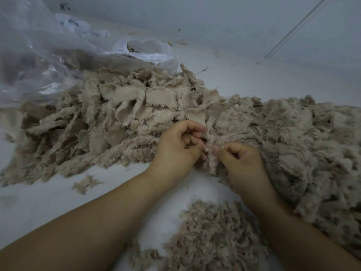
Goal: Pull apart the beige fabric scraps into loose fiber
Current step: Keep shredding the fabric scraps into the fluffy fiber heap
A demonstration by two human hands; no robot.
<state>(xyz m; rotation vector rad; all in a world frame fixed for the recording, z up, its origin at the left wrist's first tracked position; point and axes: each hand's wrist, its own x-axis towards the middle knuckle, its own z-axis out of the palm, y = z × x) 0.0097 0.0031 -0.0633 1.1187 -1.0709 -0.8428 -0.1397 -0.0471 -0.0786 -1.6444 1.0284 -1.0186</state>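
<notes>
The scrap (210, 151) in work is a small beige fleecy piece, held just above the white floor (244, 79) at the near edge of the big heap of scraps (117, 114). The left hand (179, 147) pinches its left side with curled fingers, and the right hand (240, 161) pinches its right side in the same way; the two grips are very near to each other. To do this step well, I think the hands should pull sideways with short grips, so that the pile comes loose in tufts and does not only stretch. The loosened fiber probably belongs on the fluffy pile (214, 237) between the forearms, or on the larger fluffy mass (302, 145) at the right. A clear plastic bag (48, 55) lies behind the heap.
</notes>
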